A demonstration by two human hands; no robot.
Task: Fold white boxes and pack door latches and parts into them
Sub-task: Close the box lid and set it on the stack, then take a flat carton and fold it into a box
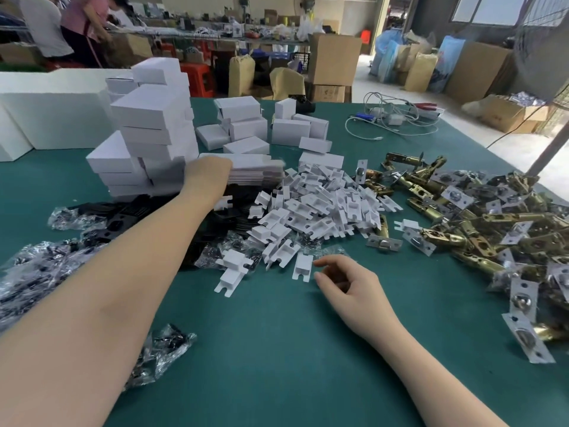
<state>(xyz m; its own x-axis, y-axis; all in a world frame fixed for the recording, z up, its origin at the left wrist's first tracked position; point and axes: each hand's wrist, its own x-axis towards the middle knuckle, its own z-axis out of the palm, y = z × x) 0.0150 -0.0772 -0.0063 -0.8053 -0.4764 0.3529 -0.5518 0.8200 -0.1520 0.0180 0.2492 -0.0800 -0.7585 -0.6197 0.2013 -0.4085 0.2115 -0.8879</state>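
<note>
Left hand's fingers (215, 171) hidden, reaching the flat box stack (258, 172).

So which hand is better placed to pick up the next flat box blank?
Left. The left hand already rests on the stack of flat blanks; the right hand hovers empty near the white inserts.

Green surface (277, 349) fills the lower frame. Upper right of it: a tangle of white cables (391, 118) with a white adapter (392, 119), beside a red-handled tool (426, 106). Beyond the far edge, centre: brown cardboard boxes (334, 58), tan paper sacks (241, 73), red plastic stools (198, 77). Upper right: more cartons (480, 72) and blue bags (388, 53) on a pale floor. Upper left: two people (64, 26) standing at a cluttered bench (215, 35).
</note>
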